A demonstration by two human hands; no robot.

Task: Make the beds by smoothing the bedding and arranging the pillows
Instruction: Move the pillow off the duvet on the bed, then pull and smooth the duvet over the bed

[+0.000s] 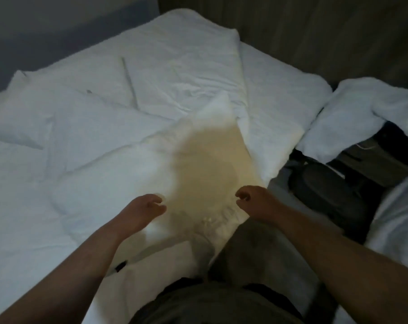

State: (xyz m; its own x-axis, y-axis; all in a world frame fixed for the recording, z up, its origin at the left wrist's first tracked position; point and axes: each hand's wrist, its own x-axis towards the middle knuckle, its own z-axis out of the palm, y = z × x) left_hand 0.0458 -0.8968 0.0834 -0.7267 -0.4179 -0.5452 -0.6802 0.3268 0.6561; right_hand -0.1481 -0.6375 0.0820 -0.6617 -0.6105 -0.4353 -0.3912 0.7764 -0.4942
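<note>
A white pillow (132, 181) with a large yellowish patch lies slantwise on the white bed (23, 230) right in front of me, blurred. My left hand (142, 211) hovers at the pillow's near left part, fingers loosely curled, holding nothing. At the pillow's near right edge is my right hand (252, 202), also loosely curled and empty. Two more white pillows (18, 115) (93, 127) lie to the left. A folded white duvet (179, 66) is spread across the far part of the bed.
A second bed with rumpled white bedding (362, 108) stands at the right. Dark bags (327, 192) fill the floor gap between the beds. A dark panelled wall (315, 31) runs behind. A small dark object (121, 265) lies on the sheet by my left forearm.
</note>
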